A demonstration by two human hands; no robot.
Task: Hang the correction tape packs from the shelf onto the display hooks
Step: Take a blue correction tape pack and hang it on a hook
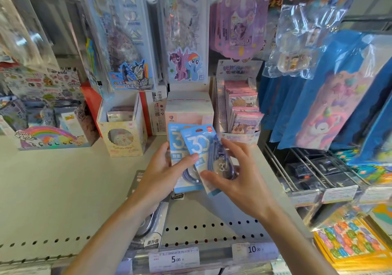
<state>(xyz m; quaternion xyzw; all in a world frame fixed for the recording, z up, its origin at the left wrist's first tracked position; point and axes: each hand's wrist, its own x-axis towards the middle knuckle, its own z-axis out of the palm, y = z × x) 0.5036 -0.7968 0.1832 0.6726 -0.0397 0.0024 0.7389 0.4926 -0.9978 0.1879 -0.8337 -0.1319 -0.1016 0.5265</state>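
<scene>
Two light-blue correction tape packs are held above the beige shelf point(63, 189). My left hand point(163, 170) grips the rear pack point(176, 143), thumb across the front one. My right hand point(235, 175) pinches the front pack point(201, 147), tilted to the right, its dark-blue dispenser showing in the blister. Another grey pack point(157, 221) lies flat on the shelf under my left forearm. Purple correction tape packs point(239, 24) hang from a hook above. No bare hook is plainly visible.
Open cardboard boxes of stationery point(125, 126) stand at the shelf's back. Hanging rulers and sticker bags point(186, 30) fill the top. Blue pouches point(339, 96) hang at right over wire racks point(305, 168). Price tags point(174, 258) line the shelf's front edge.
</scene>
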